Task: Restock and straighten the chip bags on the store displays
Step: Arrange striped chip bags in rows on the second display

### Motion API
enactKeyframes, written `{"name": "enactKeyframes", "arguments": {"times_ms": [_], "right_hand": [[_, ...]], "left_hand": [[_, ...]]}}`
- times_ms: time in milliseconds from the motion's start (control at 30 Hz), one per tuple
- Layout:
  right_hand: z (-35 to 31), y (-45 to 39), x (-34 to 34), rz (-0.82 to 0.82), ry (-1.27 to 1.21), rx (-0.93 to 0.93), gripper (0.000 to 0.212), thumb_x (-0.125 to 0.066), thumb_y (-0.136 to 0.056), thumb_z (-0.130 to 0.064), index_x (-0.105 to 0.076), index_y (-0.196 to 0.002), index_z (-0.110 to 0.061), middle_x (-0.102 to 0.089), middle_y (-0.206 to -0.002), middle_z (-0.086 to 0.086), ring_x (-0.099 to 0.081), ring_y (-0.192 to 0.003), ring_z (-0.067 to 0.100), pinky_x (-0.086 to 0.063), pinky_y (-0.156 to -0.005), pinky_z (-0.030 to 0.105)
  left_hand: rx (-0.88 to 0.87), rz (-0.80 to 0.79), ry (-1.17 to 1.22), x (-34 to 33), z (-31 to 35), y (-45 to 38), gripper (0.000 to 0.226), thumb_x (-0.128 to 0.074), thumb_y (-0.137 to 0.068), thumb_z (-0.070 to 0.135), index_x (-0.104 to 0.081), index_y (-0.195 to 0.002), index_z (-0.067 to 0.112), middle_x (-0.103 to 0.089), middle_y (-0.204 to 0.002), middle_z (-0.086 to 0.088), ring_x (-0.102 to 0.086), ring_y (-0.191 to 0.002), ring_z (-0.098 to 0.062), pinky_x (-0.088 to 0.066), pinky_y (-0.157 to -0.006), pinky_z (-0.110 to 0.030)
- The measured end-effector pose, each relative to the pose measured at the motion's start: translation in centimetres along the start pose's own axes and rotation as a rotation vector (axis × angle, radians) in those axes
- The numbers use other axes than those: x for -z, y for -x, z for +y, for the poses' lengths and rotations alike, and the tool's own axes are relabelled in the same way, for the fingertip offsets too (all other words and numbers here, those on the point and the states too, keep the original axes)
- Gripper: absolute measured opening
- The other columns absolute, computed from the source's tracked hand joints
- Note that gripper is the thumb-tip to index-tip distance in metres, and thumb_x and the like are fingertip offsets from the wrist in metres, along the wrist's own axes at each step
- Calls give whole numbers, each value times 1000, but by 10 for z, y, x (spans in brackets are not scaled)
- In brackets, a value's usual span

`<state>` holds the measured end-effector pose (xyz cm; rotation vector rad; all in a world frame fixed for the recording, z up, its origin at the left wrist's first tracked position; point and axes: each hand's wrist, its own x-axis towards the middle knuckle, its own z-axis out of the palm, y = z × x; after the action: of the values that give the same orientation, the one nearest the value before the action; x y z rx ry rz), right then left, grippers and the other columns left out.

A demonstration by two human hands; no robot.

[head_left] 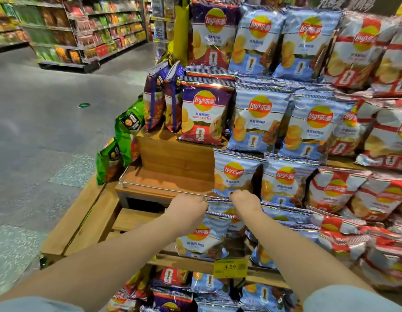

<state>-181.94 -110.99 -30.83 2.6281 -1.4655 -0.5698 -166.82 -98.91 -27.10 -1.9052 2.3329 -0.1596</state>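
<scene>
While both hands (186,207) pinch it | blue chip bag (204,235) upright, glossy, striped top

Both hands' fingers fold out of sight over the top edge of a blue chip bag (202,235), so each grip is unreadable. The far shelves (83,30) at ten o'clock are blurred. Red bags (393,136) at three o'clock are cut by the frame edge. The small print on the yellow price tag (230,267) is too small to read.
</scene>
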Motion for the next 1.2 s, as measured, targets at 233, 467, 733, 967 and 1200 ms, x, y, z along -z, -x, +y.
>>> {"name": "enactKeyframes", "arguments": {"times_ms": [233, 467, 733, 967, 1200], "right_hand": [[3, -7, -21, -82, -5, -29, 35, -53, -92, -4, -51, -126, -11, -50, -126, 11, -45, -120, 30, -41, -94, 41], [12, -8, -23, -92, -159, -142, 34, -54, -94, -12, -53, -128, -15, -51, -126, 9, -46, -118, 29, -44, -92, 39], [47, 27, -7, -78, -1109, -288, 35, -36, -100, -2, -61, -123, -11, -55, -133, 8, -61, -100, 27, -52, -81, 34], [36, 57, -1, -166, -995, -171, 44, -44, -95, -5, -51, -134, -24, -48, -140, -1, -55, -71, 21, -46, -56, 29], [26, 62, -21, -27, -620, -282, 34, -40, -100, -6, -51, -130, -15, -48, -131, 8, -54, -106, 28, -49, -88, 40]], "left_hand": [[-50, -18, 5, -10, -1, -22, 16, -71, -77, 20, -58, -68, 15, -58, -69, 1, -57, -59, -20, -28, -51, -24], [-17, -48, -14, -23, 8, -49, 21, -35, -99, 14, -56, -101, 11, -58, -102, -5, -57, -92, -27, -34, -63, -32], [-68, -23, 12, -29, 18, -63, 15, -51, -94, 20, -65, -93, 14, -63, -91, -3, -61, -85, -24, -36, -61, -29], [-124, -117, -40, -22, 41, -85, 15, -41, -99, 16, -55, -102, 11, -54, -92, -3, -58, -86, -26, -45, -67, -37], [-211, 40, 51, -26, 48, -80, 28, -32, -102, 25, -56, -110, 13, -57, -109, -3, -56, -100, -23, -39, -70, -32]]}}
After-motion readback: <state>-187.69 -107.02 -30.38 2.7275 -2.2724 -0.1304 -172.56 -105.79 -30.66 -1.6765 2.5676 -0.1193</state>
